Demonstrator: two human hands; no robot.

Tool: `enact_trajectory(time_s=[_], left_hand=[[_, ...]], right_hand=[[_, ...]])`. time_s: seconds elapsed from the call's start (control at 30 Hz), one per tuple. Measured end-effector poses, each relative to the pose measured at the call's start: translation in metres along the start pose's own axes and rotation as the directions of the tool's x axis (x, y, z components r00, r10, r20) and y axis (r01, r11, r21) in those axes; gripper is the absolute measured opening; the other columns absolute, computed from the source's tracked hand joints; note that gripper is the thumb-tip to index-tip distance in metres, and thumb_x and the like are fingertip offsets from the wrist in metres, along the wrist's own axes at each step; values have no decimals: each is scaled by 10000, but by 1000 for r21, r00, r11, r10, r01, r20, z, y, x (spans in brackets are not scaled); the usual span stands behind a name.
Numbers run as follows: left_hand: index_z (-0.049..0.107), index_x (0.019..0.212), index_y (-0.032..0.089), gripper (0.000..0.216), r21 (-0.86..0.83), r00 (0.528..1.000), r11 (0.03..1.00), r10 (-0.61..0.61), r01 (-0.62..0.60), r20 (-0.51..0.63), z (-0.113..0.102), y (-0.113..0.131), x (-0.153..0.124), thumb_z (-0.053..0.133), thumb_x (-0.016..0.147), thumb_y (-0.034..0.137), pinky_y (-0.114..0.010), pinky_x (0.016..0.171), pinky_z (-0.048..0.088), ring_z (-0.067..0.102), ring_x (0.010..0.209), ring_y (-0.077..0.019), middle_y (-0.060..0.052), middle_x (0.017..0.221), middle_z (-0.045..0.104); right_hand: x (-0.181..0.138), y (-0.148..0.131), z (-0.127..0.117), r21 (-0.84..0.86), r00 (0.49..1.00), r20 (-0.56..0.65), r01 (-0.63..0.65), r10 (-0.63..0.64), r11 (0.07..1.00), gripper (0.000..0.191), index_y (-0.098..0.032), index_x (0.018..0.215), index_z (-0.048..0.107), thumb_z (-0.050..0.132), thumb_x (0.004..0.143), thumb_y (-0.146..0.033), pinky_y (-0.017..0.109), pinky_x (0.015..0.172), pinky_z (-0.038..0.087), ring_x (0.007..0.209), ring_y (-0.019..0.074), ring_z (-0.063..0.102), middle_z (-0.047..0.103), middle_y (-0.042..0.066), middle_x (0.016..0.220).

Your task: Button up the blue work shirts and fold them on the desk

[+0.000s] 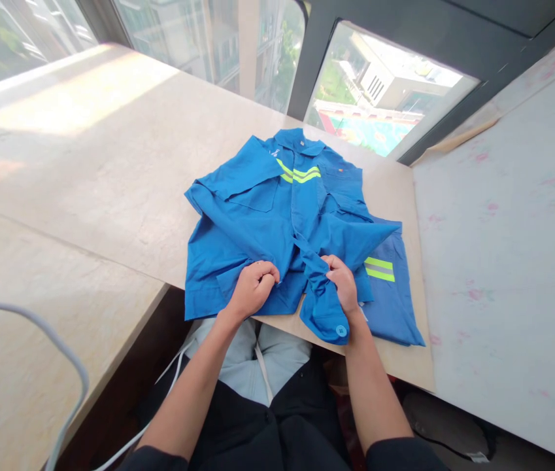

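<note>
Nearest, the person's pale denim-like trousers (228,373) are tucked close to the counter's front edge, which probably lets both forearms reach over the cloth without stretching. The right hand (340,281) pinches a gathered blue fabric sleeve between thumb and fingers, above the cuff with its round, light-blue button (340,331); the cuff hangs over the edge, likely because that sleeve is drawn toward the body. The left hand (256,288) is curled, thumb and forefinger pressed together on a fold of cloth, perhaps to steady it; its other fingertips are hidden. Both hands hold the bright blue work jacket (267,245) with yellow-green reflective strips, which lies front up across the cream, stone-look counter (110,183), its surface giving the wide cloth support. Under the jacket's right side rests a folded, duller blue garment (395,314) with a reflective band, partly covered, seemingly because both share the narrow corner. Farthest, the collar points toward the dark grey window frame (306,72), leaving the hem nearest the person.
</note>
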State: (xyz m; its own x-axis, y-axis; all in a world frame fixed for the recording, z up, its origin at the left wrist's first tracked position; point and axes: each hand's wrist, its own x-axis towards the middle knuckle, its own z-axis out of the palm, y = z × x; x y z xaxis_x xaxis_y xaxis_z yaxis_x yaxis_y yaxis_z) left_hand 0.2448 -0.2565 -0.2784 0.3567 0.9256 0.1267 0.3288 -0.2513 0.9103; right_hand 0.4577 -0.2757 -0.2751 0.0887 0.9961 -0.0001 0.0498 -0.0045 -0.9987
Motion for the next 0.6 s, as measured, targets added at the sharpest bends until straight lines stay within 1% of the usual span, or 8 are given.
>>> enact_trajectory(time_s=[0.07,0.1,0.17,0.2,0.27,0.37,0.47,0.6], left_hand=[[552,628,198,231,86,999,996,-24,22,25,3,2,1,398,781,118,-258,662,420,560,632,-137,10,624,596],[568,663,202,219,139,998,989,-51,46,35,5,4,2,410,800,135,-253,630,405,553,600,-136,20,597,579],[618,840,211,154,266,993,958,-116,103,31,6,10,3,465,854,219,-253,587,380,562,558,-148,36,567,566],[620,959,213,166,338,989,932,-148,134,15,6,14,3,496,879,289,-257,580,376,582,559,-163,34,574,580],[580,1131,204,341,487,980,854,-200,185,-21,5,21,4,538,893,445,-272,585,383,629,596,-206,1,624,634],[574,1147,197,432,631,970,742,-227,227,-82,5,32,8,566,876,533,-294,604,400,654,641,-247,-61,702,683],[577,1162,210,401,650,986,742,-110,165,-125,8,41,19,616,863,474,-314,672,430,659,769,-254,-91,853,700],[606,1185,201,379,646,984,763,94,24,-148,14,46,37,663,830,320,-386,848,438,583,1092,-312,-153,1187,630]], right_hand=[[-3,-2,-1,28,999,36,-7,6,1000,133,-230,644,433,503,667,-340,303,598,402,635,171,424,468,16,695],[-5,-4,-1,38,999,48,-8,6,999,145,-231,642,430,504,667,-352,308,593,401,633,175,421,460,19,694],[-10,-6,-2,63,998,66,-3,-1,998,168,-233,630,413,503,669,-368,321,590,399,627,182,417,441,23,684],[-12,-7,-2,77,997,74,2,-8,997,181,-234,623,404,501,676,-376,327,591,399,626,186,418,432,24,680],[-16,-9,-3,97,995,99,8,-17,995,208,-234,617,396,497,700,-396,333,592,395,628,192,422,420,26,678],[-19,-14,-4,96,987,162,6,-22,995,238,-233,619,412,518,722,-419,332,587,383,640,196,426,416,27,692],[-17,-25,-5,105,968,247,21,-46,994,238,-228,622,455,573,725,-407,337,617,387,668,201,444,449,29,711],[-13,-44,-7,80,913,402,43,-72,996,239,-224,628,522,631,750,-400,342,668,404,703,204,491,522,33,735]])
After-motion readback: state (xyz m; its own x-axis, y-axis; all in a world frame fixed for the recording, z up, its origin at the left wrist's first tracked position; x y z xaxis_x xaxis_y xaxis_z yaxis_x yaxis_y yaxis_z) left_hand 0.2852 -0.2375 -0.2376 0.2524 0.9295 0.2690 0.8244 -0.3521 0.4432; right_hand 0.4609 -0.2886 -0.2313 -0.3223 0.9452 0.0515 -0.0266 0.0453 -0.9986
